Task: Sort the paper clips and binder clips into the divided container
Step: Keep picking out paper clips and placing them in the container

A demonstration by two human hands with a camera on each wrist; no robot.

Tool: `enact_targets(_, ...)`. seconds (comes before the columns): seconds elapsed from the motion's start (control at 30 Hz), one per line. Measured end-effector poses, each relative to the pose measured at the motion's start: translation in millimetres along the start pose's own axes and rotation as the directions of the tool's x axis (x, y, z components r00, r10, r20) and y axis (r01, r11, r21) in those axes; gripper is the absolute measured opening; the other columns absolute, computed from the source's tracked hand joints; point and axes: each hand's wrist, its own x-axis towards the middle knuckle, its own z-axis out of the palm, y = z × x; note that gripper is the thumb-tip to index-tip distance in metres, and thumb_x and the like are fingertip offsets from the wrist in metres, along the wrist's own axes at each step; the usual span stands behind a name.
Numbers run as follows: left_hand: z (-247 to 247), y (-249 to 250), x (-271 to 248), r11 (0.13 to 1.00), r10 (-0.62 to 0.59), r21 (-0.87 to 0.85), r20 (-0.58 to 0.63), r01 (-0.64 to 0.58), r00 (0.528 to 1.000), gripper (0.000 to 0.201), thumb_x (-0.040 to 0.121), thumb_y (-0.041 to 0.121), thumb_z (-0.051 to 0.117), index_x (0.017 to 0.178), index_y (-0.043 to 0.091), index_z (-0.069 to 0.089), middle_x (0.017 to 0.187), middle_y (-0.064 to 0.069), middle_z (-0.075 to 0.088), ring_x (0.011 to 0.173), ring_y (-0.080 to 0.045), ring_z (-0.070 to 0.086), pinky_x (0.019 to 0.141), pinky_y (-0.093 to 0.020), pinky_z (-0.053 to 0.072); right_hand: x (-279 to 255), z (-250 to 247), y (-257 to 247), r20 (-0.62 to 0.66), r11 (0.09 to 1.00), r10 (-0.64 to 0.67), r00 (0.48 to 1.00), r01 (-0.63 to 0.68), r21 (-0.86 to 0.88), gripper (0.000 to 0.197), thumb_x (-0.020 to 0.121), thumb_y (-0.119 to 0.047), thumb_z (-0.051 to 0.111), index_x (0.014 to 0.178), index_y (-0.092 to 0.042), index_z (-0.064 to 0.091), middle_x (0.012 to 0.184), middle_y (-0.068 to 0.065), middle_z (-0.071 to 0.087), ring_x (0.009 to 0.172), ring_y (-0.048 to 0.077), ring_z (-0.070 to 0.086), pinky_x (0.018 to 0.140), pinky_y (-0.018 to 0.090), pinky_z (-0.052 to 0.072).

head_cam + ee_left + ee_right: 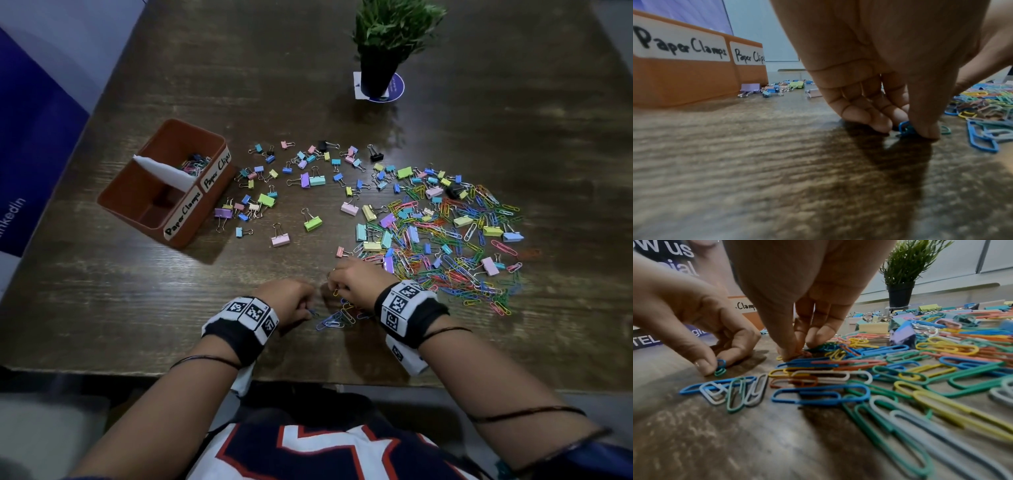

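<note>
Fingers (925,129) down, pinching paper clips (720,368) on table (171,325)

The brown container (191,219) has two white handwritten labels on its front wall. One (681,45) says "Paper Clamps", on the compartment nearer the person. The other (749,55) says "Paper Clips", on the farther compartment, the one with paper clips in it.

The purple banner (30,164) left of the table shows "inkedIn" running sideways in the head view, first letter cut off, so probably LinkedIn. From the right wrist view the same banner (674,253) gives bits like "w us" and "TEL", the rest hidden or blurred.

The wristbands (251,313) carry black-and-white square marker codes, no real words. The coaster's print (395,87) is too small to read.
</note>
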Motion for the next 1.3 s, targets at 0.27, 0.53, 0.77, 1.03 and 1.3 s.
enact_targets(0.27,3,-8,3,0.987,-0.047,-0.156,-0.027,0.042,0.999,0.022,0.078,0.016,0.065,0.071,0.030,0.049,0.069,0.012,0.054,0.072,-0.012,0.055,0.069,-0.030,0.046,11,-7,-5,0.068,0.998,0.015,0.998,-0.011,-0.065,0.014,0.092,-0.009,0.051,0.102,-0.005,0.061,0.113,0.010,0.056,0.110,0.024,0.049,0.085,0.027,0.033)
enact_targets(0.53,-31,-41,2,0.944,-0.241,-0.270,-0.170,0.190,0.956,0.018,0.078,0.024,0.070,0.068,0.026,0.055,0.067,0.013,0.061,0.070,-0.010,0.061,0.071,-0.028,0.051,24,-10,-16,0.040,0.994,0.072,0.997,-0.068,-0.080,0.018,0.091,-0.006,0.051,0.109,-0.007,0.054,0.117,0.011,0.051,0.111,0.026,0.049,0.088,0.030,0.037)
enact_targets(0.77,-128,-85,-23,0.836,-0.534,-0.455,-0.543,0.307,0.648,0.016,0.081,0.029,0.068,0.071,0.025,0.056,0.073,0.010,0.064,0.071,-0.009,0.061,0.066,-0.028,0.047,51,-31,-32,-0.095,0.983,0.130,0.987,-0.116,0.145,0.008,0.094,-0.015,0.052,0.089,-0.019,0.046,0.106,0.006,0.051,0.099,0.023,0.050,0.073,0.024,0.028)
enact_targets(1.03,-193,-142,-7,0.790,-0.613,-0.435,-0.590,0.432,0.525,0.021,0.080,0.031,0.073,0.074,0.025,0.054,0.089,0.000,0.068,0.087,-0.023,0.063,0.081,-0.039,0.052,71,-39,-42,-0.148,0.967,0.168,0.975,-0.133,0.219,0.004,0.091,-0.013,0.054,0.088,-0.015,0.054,0.098,0.001,0.049,0.094,0.022,0.051,0.082,0.032,0.042)
enact_targets(1.3,-174,-175,-51,0.795,-0.573,-0.340,-0.692,0.503,0.439,0.039,0.088,0.043,0.060,0.120,0.020,0.057,0.125,-0.012,0.054,0.117,-0.035,0.047,0.096,-0.048,0.038,98,-57,-53,-0.252,0.921,0.203,0.946,-0.097,0.377,0.009,0.092,-0.010,0.054,0.085,-0.016,0.054,0.093,-0.001,0.049,0.082,0.014,0.049,0.071,0.022,0.035)
